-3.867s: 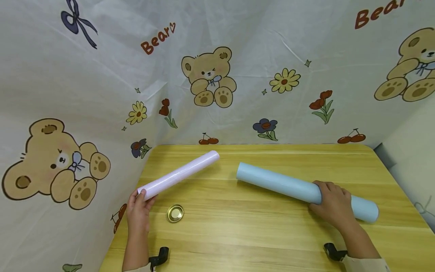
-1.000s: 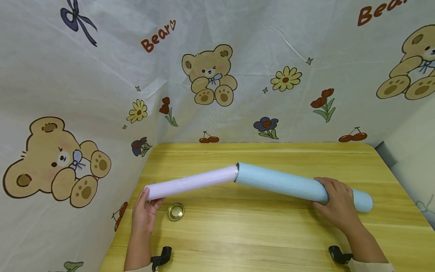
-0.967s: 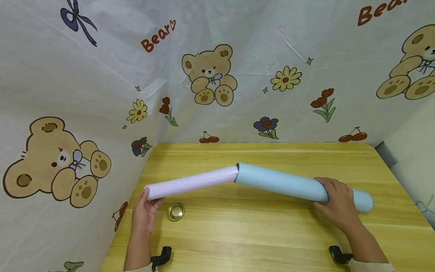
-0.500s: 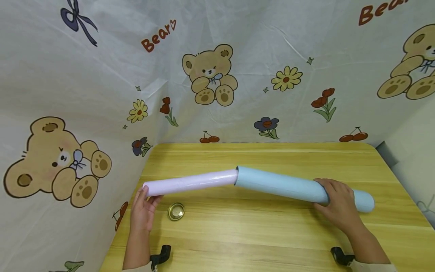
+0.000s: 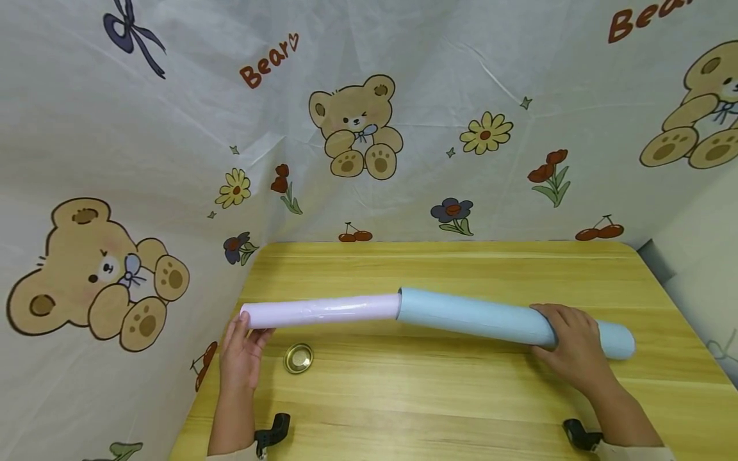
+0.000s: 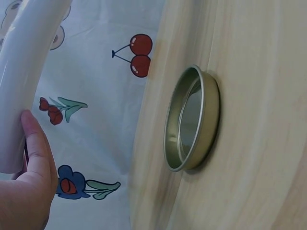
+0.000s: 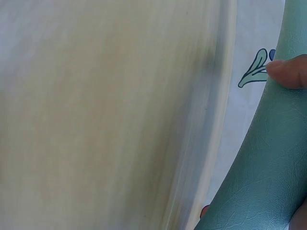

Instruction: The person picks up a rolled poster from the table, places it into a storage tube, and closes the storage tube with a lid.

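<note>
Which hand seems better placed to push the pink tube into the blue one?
Probably the left hand: it holds the pink tube by one end, the other at the mouth of the blue tube, which the right hand grips.

Head view: light is soft, even; cloth (image 5: 190,96) behind table (image 5: 415,397) sits greyish. Thin glare runs along lilac tube (image 5: 323,310) above table; faint shadow from blue tube (image 5: 478,314) dulls table. Bear print (image 5: 86,256) left of table looks stretched. Wrist views cooler, dimmer. Right wrist: table smeary (blue tube's grain comes out crisp).
</note>
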`<state>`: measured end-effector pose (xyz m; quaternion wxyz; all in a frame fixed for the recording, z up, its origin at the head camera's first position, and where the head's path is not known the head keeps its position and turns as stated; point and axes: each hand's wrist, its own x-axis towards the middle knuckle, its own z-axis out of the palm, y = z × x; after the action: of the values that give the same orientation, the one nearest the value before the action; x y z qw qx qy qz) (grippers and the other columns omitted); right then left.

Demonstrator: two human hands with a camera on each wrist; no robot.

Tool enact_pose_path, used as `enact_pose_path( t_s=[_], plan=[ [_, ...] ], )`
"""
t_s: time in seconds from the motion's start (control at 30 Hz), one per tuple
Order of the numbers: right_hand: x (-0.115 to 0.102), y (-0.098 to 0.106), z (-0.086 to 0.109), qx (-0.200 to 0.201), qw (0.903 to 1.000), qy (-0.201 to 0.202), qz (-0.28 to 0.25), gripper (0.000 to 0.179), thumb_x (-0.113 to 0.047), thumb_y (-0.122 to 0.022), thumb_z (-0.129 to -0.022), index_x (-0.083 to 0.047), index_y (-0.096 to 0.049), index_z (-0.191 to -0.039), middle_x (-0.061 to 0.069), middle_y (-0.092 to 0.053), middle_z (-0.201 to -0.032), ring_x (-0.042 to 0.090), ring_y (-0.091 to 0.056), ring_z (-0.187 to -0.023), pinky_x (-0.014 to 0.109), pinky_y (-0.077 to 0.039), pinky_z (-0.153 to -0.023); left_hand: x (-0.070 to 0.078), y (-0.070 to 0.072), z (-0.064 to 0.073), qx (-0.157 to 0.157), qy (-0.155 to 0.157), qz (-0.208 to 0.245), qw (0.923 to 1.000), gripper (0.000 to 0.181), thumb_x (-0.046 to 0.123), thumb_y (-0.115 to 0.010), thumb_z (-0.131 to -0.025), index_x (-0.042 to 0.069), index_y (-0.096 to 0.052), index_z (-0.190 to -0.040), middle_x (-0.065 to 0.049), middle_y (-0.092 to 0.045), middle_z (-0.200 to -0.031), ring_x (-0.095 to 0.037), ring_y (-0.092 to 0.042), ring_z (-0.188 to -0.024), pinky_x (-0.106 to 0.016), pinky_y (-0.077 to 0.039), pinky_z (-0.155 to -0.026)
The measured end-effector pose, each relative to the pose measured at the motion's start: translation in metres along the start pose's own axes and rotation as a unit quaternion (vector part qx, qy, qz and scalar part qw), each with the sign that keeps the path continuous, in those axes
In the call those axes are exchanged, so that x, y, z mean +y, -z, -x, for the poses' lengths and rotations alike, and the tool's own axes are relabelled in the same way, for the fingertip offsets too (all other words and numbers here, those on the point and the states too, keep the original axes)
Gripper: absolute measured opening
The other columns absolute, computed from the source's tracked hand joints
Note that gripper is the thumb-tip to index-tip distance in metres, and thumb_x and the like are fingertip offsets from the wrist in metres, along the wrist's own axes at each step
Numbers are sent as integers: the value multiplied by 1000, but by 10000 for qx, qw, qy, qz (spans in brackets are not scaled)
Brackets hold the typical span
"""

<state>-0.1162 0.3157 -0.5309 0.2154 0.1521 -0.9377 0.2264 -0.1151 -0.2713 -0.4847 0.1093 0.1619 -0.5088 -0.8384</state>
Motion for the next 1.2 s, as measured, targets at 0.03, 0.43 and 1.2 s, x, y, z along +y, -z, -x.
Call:
enact_pose_path(
  t_s=[0.03,0.43,1.2],
  plan=[
    [0,0,0,-6,10000,12,10,88,-9,-97,-51,-9,-59,-130,21,-60,-120,45,-50,-111,66,-29,-92,0,0,0,-2,-18,11,10000,24,28,-49,-108,14,-54,-127,-5,-50,-123,-13,-65,-99,-22,-58,-90],
    [-1,2,1,-38,9998,162,108,91,-7,-97,-49,-9,-59,-132,19,-58,-121,45,-48,-112,67,-29,-93,3,-3,0,-44,-294,160,9994,23,23,-51,-107,15,-59,-126,-5,-52,-120,-13,-66,-96,-23,-60,-87],
    [-2,-3,2,-11,9993,250,270,94,-8,-97,-47,-13,-58,-133,21,-56,-127,45,-46,-118,66,-28,-100,3,-2,1,-220,-449,219,9985,24,18,-50,-107,13,-66,-124,-5,-57,-118,-13,-67,-94,-26,-60,-89]
  ],
)
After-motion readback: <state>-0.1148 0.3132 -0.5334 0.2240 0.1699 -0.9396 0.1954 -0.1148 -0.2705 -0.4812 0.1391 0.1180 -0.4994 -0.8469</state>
